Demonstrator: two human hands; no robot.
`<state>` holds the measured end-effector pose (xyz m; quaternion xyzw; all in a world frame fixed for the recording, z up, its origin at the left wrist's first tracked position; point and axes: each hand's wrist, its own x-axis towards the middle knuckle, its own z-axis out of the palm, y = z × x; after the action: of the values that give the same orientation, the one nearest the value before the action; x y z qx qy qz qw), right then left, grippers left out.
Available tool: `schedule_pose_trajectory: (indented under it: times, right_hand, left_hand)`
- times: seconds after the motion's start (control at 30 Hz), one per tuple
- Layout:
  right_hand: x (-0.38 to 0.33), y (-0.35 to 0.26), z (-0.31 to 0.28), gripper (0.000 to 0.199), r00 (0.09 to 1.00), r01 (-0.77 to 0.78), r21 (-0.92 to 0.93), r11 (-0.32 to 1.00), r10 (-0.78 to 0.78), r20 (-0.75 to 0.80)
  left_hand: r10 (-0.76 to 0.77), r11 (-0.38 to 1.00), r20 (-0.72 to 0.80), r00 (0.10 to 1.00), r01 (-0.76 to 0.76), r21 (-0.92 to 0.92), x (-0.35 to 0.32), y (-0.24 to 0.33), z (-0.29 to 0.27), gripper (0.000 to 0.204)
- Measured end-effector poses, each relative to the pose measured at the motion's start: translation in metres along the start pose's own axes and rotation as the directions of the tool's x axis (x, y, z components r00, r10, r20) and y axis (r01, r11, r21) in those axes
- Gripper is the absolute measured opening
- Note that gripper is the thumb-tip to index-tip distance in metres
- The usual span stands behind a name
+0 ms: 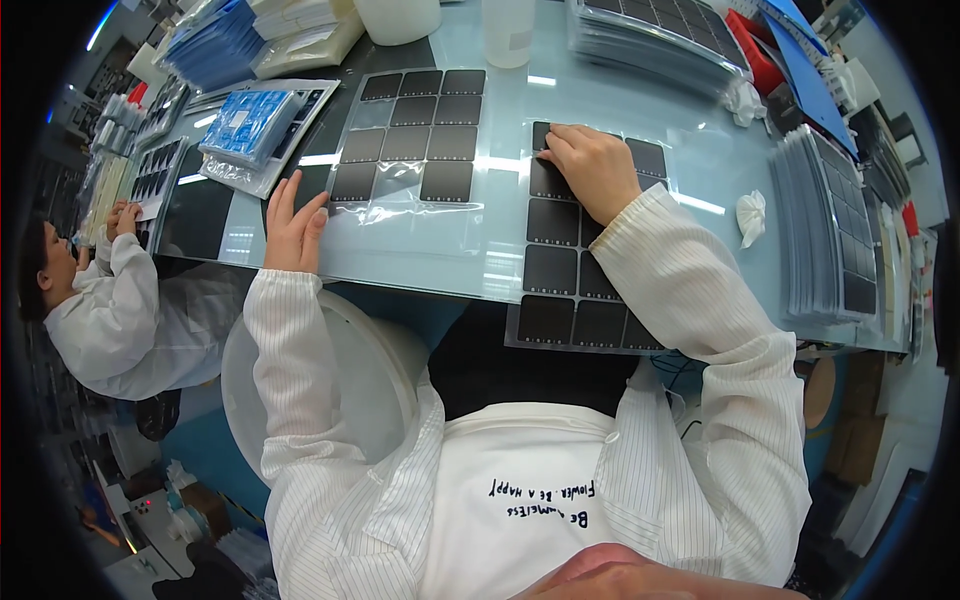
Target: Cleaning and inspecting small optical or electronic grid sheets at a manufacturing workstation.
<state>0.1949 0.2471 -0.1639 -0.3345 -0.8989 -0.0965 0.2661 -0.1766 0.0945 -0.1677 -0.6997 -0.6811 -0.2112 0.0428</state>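
My right hand (pixel 595 172) is over the upper part of a clear sheet of dark square panels (pixel 551 222). Its thumb and fingers pinch at the edge of a dark square panel (pixel 540 134) in the top left corner; the palm hides the panels beneath. Part of this sheet hangs past the table's near edge. To the left lies a second clear sheet with dark squares (pixel 406 145), with gaps where squares are absent. Beside its lower left corner, my left hand (pixel 296 228) rests at the table edge, fingers apart, holding nothing.
Blue-wrapped packets (pixel 245 125) lie on a sheet at left. Stacked panel sheets stand at the back (pixel 655 45) and right (pixel 825 230), near a crumpled white tissue (pixel 750 218). A white bin (pixel 320 360) stands below the table. Another person (pixel 130 300) works at left.
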Motion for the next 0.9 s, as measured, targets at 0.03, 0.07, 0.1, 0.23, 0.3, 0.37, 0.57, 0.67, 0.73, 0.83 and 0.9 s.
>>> schedule_pose_trajectory:
  times: [0.03,0.07,0.1,0.23,0.3,0.37,0.57,0.67,0.73,0.83,0.9]
  right_hand:
    - [0.0,0.002,-0.001,0.016,0.999,0.018,-0.009,1.0,-0.018,0.046]
    - [-0.001,0.004,-0.002,0.016,0.995,0.032,-0.019,0.999,-0.031,0.093]
    - [-0.002,0.006,-0.003,0.016,0.996,0.019,-0.022,1.0,-0.017,0.09]
    - [-0.004,0.013,-0.016,0.019,0.989,-0.07,0.115,0.991,0.053,0.137]
    - [-0.006,0.015,-0.03,0.021,0.985,-0.118,0.189,0.975,0.09,0.15]
    - [-0.014,0.023,-0.055,0.027,0.989,-0.066,0.194,0.979,0.091,-0.12]
    - [-0.078,0.066,-0.138,0.037,0.922,-0.296,0.027,0.955,0.293,-0.255]
    - [-0.127,0.092,-0.151,0.046,0.819,-0.563,-0.064,0.824,0.546,-0.178]
    - [-0.157,0.101,-0.145,0.056,0.765,-0.634,-0.255,0.73,0.64,-0.067]
    - [-0.183,0.102,-0.134,0.06,0.771,-0.614,-0.259,0.745,0.637,0.006]
    - [-0.186,0.098,-0.131,0.059,0.735,-0.662,-0.232,0.713,0.678,-0.01]
  left_hand:
    - [0.009,1.0,-0.024,1.0,-0.01,-0.014,0.001,0.003,-0.002,0.036]
    - [0.021,1.0,-0.019,1.0,-0.022,-0.014,0.006,0.012,-0.006,0.036]
    - [0.079,0.994,0.017,0.997,-0.078,-0.071,0.01,0.025,-0.01,0.039]
    - [0.307,0.944,0.185,0.934,-0.274,-0.183,0.02,0.093,0.001,0.052]
    - [0.297,0.954,0.349,0.889,-0.292,-0.068,0.02,0.108,0.01,0.058]
    - [0.235,0.968,0.403,0.885,-0.249,-0.018,0.022,0.11,0.017,0.06]
    - [0.152,0.979,0.467,0.871,-0.199,0.053,0.043,0.095,0.016,0.054]
    - [0.129,0.981,0.462,0.878,-0.181,0.07,0.055,0.098,0.024,0.058]
    - [0.121,0.989,0.445,0.887,-0.147,0.024,0.063,0.1,0.029,0.065]
    - [0.14,0.931,0.387,0.911,-0.255,0.263,0.062,0.116,0.026,0.064]
    - [0.27,0.914,0.344,0.9,-0.352,0.204,0.061,0.15,0.022,0.064]
